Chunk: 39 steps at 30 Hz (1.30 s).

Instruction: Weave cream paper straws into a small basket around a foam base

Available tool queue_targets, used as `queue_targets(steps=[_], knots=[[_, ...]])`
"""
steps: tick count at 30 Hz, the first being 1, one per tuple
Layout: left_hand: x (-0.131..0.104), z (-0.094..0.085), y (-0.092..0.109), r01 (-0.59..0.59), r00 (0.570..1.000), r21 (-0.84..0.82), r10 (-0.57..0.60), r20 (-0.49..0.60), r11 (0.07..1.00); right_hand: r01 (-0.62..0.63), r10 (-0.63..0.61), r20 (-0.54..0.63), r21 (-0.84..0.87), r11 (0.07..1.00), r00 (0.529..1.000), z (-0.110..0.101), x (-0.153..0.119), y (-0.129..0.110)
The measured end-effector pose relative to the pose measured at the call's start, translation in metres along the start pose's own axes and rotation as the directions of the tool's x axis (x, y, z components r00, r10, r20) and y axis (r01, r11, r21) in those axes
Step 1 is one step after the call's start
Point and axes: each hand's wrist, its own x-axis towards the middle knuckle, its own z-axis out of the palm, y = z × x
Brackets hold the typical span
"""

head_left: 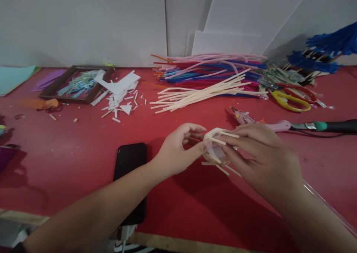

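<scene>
A small white paper piece with cream sticks (216, 149) is held above the red table, between my two hands. My left hand (180, 147) pinches its left side between thumb and fingers. On its right side, the thumb and fingers of my right hand (262, 156) close on it near the upper sticks. Several cream stems jut from its top and bottom toward the right. Beyond my hands lies a loose bundle of cream stems (195, 95). Parts of the held piece are covered by my fingers or blurred.
A black phone (130, 158) lies under my left forearm. White paper scraps (119, 91) and a brown frame (90, 95) are at the back left. Coloured stems (186, 74), yellow-handled scissors (290, 103) and a pink-handled tool (280, 126) are at the back and right.
</scene>
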Motion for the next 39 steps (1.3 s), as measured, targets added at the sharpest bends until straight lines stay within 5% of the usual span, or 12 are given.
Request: queue_targets(steps=[10,22,31,39], knots=[[-0.001,-0.002,-0.002,0.061,0.982,0.089,-0.076,0.171,0.994,0.076,-0.072,0.077,-0.044,0.996,0.994,0.001,-0.002,-0.002],[0.000,-0.003,-0.001,0.020,0.999,0.166,-0.026,0.035,0.986,0.134,-0.122,0.081,-0.170,0.976,0.989,-0.004,0.004,-0.011],[-0.002,-0.002,-0.001,-0.004,1.000,0.203,0.001,0.013,0.979,-0.122,0.130,0.011,-0.271,0.955,0.991,0.001,-0.005,-0.015],[-0.002,-0.003,0.000,0.016,1.000,0.173,-0.018,0.013,0.985,-0.012,0.014,0.013,-0.124,0.992,1.000,0.000,-0.003,-0.026]])
